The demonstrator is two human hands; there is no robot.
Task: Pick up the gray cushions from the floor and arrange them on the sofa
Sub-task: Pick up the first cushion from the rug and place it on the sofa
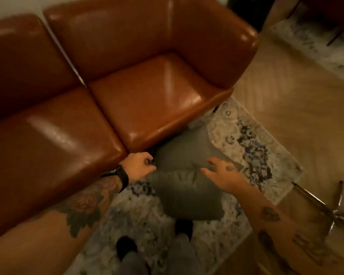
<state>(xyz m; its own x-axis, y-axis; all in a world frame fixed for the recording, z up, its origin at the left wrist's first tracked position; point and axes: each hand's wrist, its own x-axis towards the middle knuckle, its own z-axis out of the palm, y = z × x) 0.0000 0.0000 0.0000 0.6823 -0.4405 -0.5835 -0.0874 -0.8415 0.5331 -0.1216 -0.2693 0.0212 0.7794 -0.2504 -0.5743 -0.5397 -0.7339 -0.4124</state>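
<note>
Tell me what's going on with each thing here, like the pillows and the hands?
Far gray cushion: on the rug, against the sofa front.
Near gray cushion: on the rug, overlapping the far one.
Sofa: seats bare, no cushions yet.
Left hand: curled at the far cushion's edge, grip unclear.
Right hand: open, fingers spread over the cushions.
Rug: flat on the floor.

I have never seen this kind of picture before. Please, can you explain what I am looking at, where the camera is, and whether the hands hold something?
The camera sits on a person's head and looks down, so you see that person's own arms and feet. In front is a brown leather sofa; its seats show nothing on them. Two gray cushions lie on a patterned rug, the far cushion against the sofa's front, the near cushion by the feet. The left hand is curled at the far cushion's corner; whether it grips is unclear. The right hand is open above the cushions and holds nothing.
</note>
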